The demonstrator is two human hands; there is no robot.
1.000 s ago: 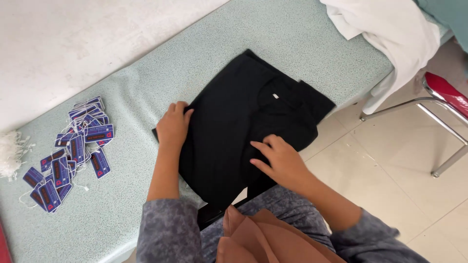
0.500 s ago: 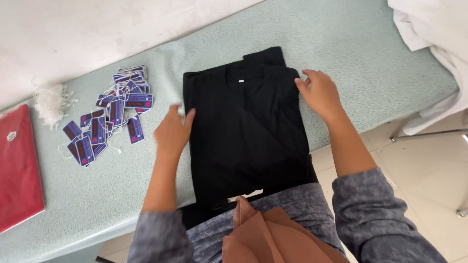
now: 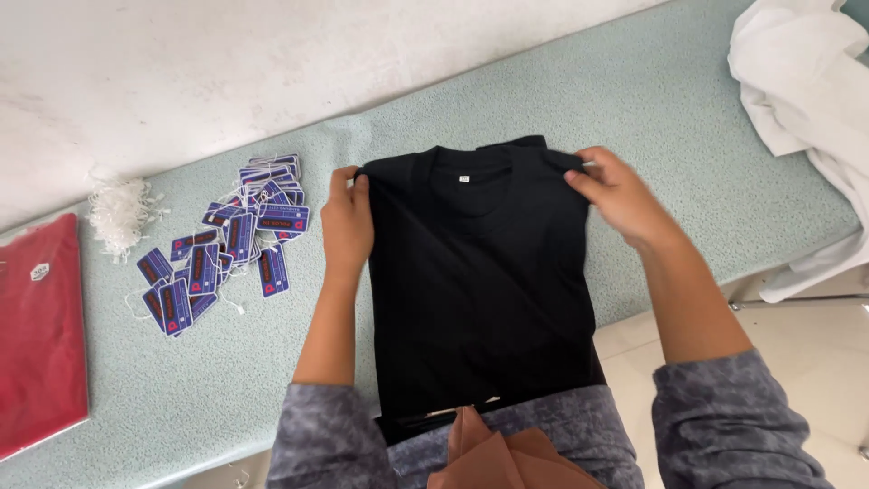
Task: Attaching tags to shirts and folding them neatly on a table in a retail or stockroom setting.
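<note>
A black t-shirt (image 3: pixel 480 281), folded into a long strip with its collar at the far end, lies on the pale green table (image 3: pixel 588 100) and hangs over the near edge onto my lap. My left hand (image 3: pixel 348 222) pinches the shirt's far left shoulder corner. On the far right shoulder corner, my right hand (image 3: pixel 620 195) has its fingers closed on the cloth. A small white label shows inside the collar.
A heap of blue hang tags with strings (image 3: pixel 226 240) lies left of the shirt, with a tuft of white threads (image 3: pixel 122 213) beyond it. A folded red garment (image 3: pixel 36 330) lies at the far left. White cloth (image 3: pixel 806 81) is piled at the table's right end.
Both hands moved up from the shirt's sides to its shoulder corners and took hold. The shirt now lies straighter, collar away from me. The view shifted left.
</note>
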